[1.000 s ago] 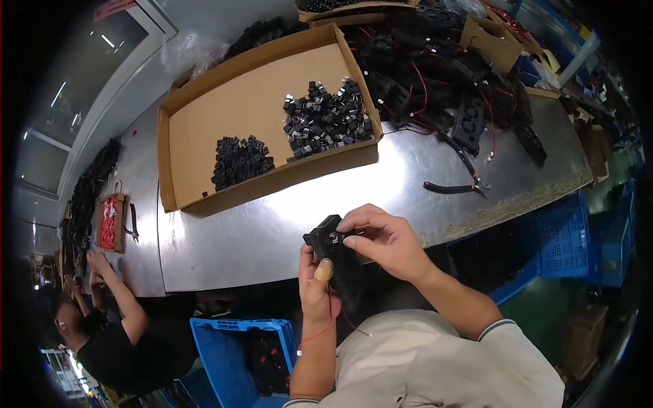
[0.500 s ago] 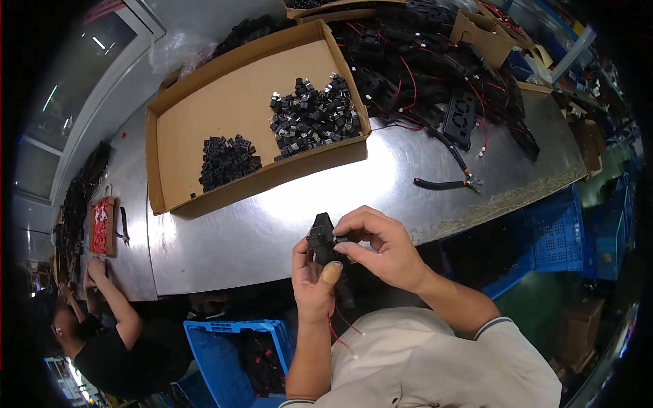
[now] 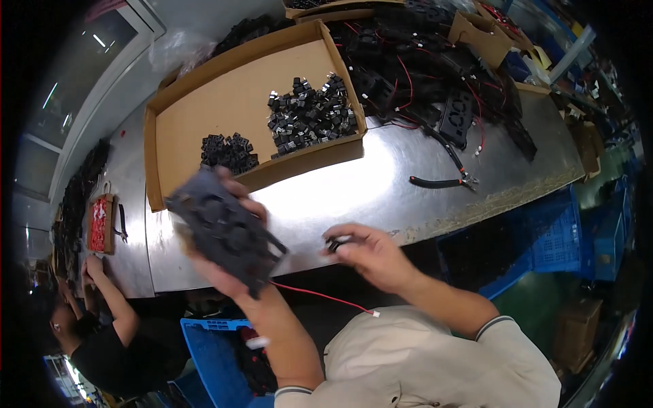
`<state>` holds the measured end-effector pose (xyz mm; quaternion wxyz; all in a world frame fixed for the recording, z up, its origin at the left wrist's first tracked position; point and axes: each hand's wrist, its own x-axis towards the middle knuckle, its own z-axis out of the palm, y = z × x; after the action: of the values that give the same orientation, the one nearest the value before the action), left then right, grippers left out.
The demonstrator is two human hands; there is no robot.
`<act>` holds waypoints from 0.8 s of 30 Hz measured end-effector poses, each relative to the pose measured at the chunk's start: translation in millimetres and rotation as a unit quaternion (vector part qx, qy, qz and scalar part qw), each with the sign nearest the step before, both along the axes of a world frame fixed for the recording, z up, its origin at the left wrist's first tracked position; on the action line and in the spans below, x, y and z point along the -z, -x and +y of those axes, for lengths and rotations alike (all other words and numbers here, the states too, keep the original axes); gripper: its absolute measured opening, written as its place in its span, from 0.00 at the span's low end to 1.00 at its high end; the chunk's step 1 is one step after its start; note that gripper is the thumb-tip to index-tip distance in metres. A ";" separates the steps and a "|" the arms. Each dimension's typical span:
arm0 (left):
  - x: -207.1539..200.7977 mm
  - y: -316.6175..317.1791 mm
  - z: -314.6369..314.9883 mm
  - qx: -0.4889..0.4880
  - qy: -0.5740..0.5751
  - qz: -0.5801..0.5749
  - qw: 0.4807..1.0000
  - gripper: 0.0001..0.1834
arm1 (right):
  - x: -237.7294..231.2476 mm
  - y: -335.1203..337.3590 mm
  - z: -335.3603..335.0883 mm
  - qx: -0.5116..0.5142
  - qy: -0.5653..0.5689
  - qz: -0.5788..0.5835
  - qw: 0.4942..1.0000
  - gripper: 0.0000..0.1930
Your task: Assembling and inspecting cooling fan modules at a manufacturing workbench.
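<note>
Since the earlier frames the two hands have parted: the left hand [image 3: 228, 268] has swung the black fan frame [image 3: 224, 230] up and toward the cardboard tray [image 3: 224, 109], while the right hand [image 3: 371, 255] has drawn away with a small black part [image 3: 335, 243]. Left grip is closed around the fan frame, which is blurred and tilted, its upper corner overlapping the tray's near wall. A red wire [image 3: 323, 297] trails from the frame, away from the tray, to a white plug. Right grip pinches the small part at the fingertips, just off the counter [image 3: 381, 190] edge, on the near side from the tray. Inside the tray lie two heaps of black parts; black-handled cutters [image 3: 442, 181] rest on the counter beside it
</note>
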<state>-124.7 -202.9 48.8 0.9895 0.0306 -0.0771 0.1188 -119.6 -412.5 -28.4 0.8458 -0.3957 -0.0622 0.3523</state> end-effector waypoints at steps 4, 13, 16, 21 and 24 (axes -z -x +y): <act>-45.5 -31.0 11.9 -0.048 -0.019 -0.108 0.993 0.36 | 14.8 22.6 42.9 -0.070 -0.092 0.035 0.993 0.15; -38.9 -48.1 103.6 -0.142 -0.082 -0.081 0.983 0.29 | 39.0 72.4 73.4 -0.208 -0.069 0.143 0.965 0.14; -60.6 -56.9 122.4 -0.197 -0.088 -0.057 0.975 0.29 | 35.6 81.2 73.0 -0.234 -0.086 0.240 0.938 0.14; -95.5 -59.0 153.7 -0.217 -0.179 -0.081 0.956 0.30 | 8.8 118.4 71.7 -0.308 -0.032 0.368 0.877 0.20; -114.0 -48.4 161.9 -0.223 -0.304 -0.103 0.921 0.29 | -14.9 130.8 65.5 -0.352 -0.017 0.410 0.841 0.22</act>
<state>-76.3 -41.1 162.8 0.8672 0.3339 -0.2020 0.3093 -250.4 -347.0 -13.5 0.6200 -0.1522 0.1492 0.7551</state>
